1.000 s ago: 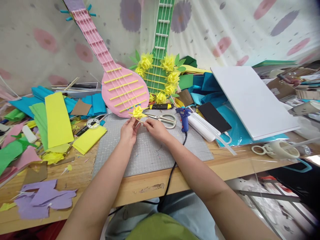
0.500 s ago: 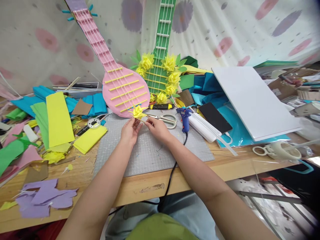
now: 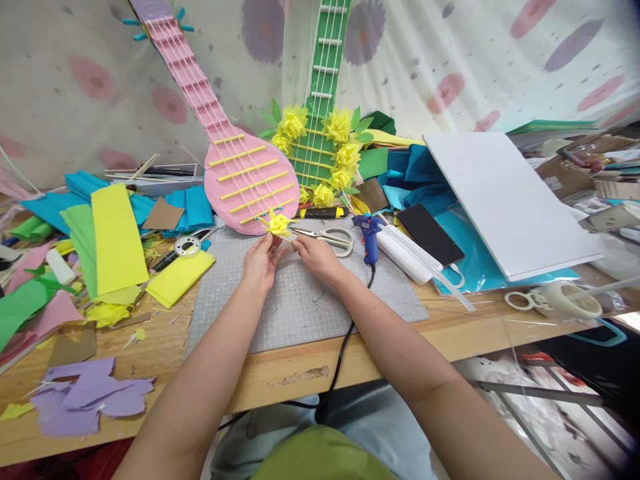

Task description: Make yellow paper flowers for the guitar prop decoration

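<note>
Worktop: grained wood, chipped rough along the front edge. Cutting mat near that edge: matt, gridded. Flower in the fingers: thin crinkled paper, matt. Scissors: metal blades, smooth plastic-looking handles. Glue gun: plastic. Beyond mat's right edge, blue packet: glossy film.

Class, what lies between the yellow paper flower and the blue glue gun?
Scissors lie between the yellow paper flower and the blue glue gun, as the head view shows.

Yellow flower, grey gridded mat, blue glue gun
</note>
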Demonstrator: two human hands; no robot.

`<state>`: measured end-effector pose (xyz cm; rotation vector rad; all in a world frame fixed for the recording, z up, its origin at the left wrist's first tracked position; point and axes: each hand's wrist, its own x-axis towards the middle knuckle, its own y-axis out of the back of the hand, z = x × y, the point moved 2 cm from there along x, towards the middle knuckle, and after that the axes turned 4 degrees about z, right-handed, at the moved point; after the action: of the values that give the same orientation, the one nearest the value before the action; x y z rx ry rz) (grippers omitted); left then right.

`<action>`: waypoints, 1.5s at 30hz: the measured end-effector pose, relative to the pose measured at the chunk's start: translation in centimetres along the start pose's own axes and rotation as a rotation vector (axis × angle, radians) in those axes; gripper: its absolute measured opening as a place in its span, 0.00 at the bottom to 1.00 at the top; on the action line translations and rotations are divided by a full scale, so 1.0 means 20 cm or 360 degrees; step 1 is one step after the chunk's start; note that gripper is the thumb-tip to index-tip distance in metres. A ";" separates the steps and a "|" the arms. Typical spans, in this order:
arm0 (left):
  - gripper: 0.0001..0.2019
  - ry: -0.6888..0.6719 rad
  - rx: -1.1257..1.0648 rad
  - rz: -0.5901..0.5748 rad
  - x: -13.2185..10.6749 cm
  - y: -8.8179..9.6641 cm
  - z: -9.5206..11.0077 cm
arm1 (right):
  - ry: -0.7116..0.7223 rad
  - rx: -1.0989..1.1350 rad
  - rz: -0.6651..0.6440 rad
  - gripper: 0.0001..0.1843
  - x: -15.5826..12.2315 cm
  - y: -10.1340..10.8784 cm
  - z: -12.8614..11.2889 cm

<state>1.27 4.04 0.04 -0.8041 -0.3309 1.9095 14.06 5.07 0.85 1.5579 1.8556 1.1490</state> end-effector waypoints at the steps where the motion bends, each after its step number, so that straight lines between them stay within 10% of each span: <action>1: 0.01 -0.0007 0.0007 0.0007 0.00 0.00 0.00 | -0.0005 0.0001 -0.0006 0.16 0.00 0.00 0.00; 13: 0.03 -0.0160 0.0135 0.0189 0.03 0.02 0.00 | 0.0128 0.0040 -0.0187 0.15 -0.02 0.02 -0.03; 20: 0.04 -0.0238 0.0238 0.0177 0.01 0.01 0.00 | 0.0046 0.0002 0.0108 0.10 -0.03 0.01 -0.03; 30: 0.12 -0.1502 0.1290 0.0308 0.01 0.05 0.08 | -0.0119 0.0251 0.0121 0.12 0.01 -0.01 0.02; 45: 0.02 -0.1658 0.1591 0.0230 0.03 0.08 0.08 | -0.0095 0.0310 0.0099 0.11 0.01 -0.02 0.01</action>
<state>-1.08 4.01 0.06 0.8725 0.1083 2.1276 13.89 5.30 0.36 1.7476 1.9401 0.9600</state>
